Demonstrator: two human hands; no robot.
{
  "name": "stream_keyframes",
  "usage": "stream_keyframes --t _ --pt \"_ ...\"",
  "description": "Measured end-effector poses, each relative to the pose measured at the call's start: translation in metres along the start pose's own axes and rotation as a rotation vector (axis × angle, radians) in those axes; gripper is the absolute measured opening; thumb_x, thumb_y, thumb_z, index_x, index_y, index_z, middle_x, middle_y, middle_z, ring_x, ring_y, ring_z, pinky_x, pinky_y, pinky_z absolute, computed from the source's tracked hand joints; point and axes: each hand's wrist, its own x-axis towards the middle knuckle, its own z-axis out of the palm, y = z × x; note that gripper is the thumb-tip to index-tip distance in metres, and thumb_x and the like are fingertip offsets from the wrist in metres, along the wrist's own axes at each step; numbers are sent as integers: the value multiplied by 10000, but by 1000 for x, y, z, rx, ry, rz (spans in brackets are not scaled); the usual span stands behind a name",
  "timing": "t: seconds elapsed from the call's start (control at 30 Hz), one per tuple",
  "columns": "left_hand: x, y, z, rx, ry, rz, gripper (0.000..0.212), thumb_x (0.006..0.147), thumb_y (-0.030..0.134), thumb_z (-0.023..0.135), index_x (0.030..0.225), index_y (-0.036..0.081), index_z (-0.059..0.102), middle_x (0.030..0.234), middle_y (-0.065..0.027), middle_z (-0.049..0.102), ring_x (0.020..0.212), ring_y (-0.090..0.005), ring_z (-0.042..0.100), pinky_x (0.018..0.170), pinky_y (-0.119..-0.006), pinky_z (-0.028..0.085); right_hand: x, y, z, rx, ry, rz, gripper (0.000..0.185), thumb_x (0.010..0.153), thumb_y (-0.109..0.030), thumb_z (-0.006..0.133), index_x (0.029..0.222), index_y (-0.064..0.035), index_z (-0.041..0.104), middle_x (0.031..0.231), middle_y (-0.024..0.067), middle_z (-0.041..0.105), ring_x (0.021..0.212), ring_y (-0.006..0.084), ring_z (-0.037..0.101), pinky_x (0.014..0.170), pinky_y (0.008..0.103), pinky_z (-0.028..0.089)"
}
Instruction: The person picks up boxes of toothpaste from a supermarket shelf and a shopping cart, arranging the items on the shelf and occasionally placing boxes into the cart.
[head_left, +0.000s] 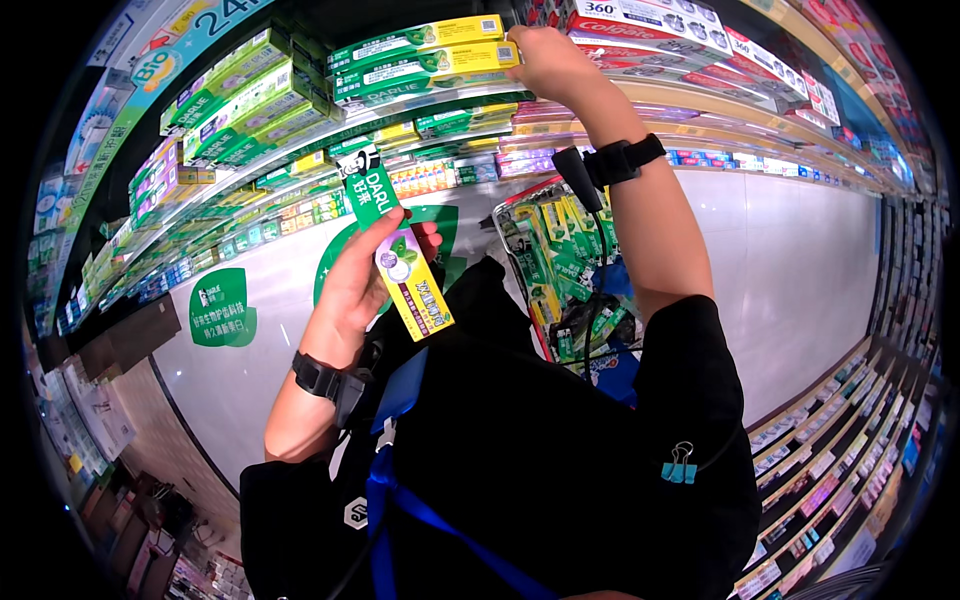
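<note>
My left hand (358, 274) holds a green and yellow Darlie toothpaste box (396, 244) tilted in front of my body, thumb on its face. My right hand (551, 64) reaches up to the shelf and touches the right end of a stack of green and yellow Darlie toothpaste boxes (424, 64). Its fingertips lie at the box ends; whether they grip one I cannot tell. Right of this hand stand red and white Colgate boxes (652, 30). Left of the stack are light green Darlie boxes (247, 112), piled on the same shelf.
A shopping cart (534, 319) full of toothpaste boxes stands below my right arm. Lower shelves (300, 176) hold more boxes. Green stickers (219, 307) mark the pale floor. Another stocked shelf unit (825, 465) is at the lower right. A black cable (600, 277) hangs from my right wrist.
</note>
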Motion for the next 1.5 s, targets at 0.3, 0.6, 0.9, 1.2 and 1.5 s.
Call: stream_keyframes --t 0.3,0.6,0.9,1.2,1.5 --pt "-7 -3 -1 -5 -20 28 274 1015 283 611 1154 46 606 1121 -180 705 1017 -289 703 896 -403 573 -1 0 6 80 12 35 508 897 -136 722 1345 29 549 1050 256 705 786 308 736 692 389 600" --pt "-11 5 17 -157 -152 102 486 1027 367 549 1284 -46 558 1184 -206 682 1113 -303 661 1015 -428 502 -67 -37 -12 167 466 -230 363 953 -240 684 1241 -22 644 901 177 734 746 255 733 662 350 584" --pt "-14 23 36 -257 -379 331 452 1036 395 529 1314 39 547 1466 -237 497 1390 -386 447 1145 -534 375 -176 -109 -32 1190 -591 64 420 1001 -319 650 1240 23 600 957 38 694 810 98 672 672 235 555" --pt "-26 44 37 -222 -596 257 543 1034 459 488 1383 45 515 1567 -234 376 1431 -425 384 1174 -568 318 -193 -122 -47 1463 -245 222 480 1010 -418 608 1212 16 644 946 94 698 712 131 700 615 228 582" --pt "-42 66 9 -234 -634 232 642 1035 538 445 1428 31 466 1558 -254 377 1426 -435 390 1148 -593 358 -191 -158 -50 1455 -252 212 474 1019 -398 591 1235 23 619 963 100 692 706 162 714 592 245 593"
